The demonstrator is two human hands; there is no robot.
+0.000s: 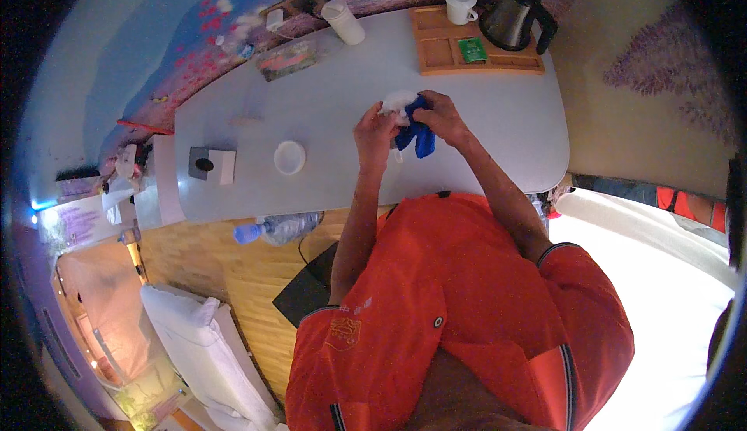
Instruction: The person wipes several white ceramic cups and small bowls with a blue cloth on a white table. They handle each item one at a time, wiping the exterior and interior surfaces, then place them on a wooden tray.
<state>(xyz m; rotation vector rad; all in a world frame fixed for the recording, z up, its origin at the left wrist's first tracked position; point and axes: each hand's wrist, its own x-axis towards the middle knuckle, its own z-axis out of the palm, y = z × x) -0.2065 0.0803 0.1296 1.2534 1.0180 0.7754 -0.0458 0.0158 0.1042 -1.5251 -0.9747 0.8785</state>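
Note:
Above the grey-white table [327, 98], my left hand [374, 130] grips a white object [399, 102], probably a cup; my fingers hide part of it. My right hand [442, 117] presses a bunched blue cloth [421, 139] against that object, and the cloth's loose ends hang below. A small pale loop [398, 156] shows under the cloth; what it belongs to is unclear. To the left of my left hand, a round white dish or lid [290, 158] lies on the table.
A wooden tray [440, 70] at the back right holds a lidded white mug [461, 6], an electric kettle [509, 19] and a green packet [472, 50]. Further left are a white canister [344, 22], a patterned box [287, 59] and a grey-and-white box [212, 165]. A large plastic bottle [289, 228] is beneath the table edge.

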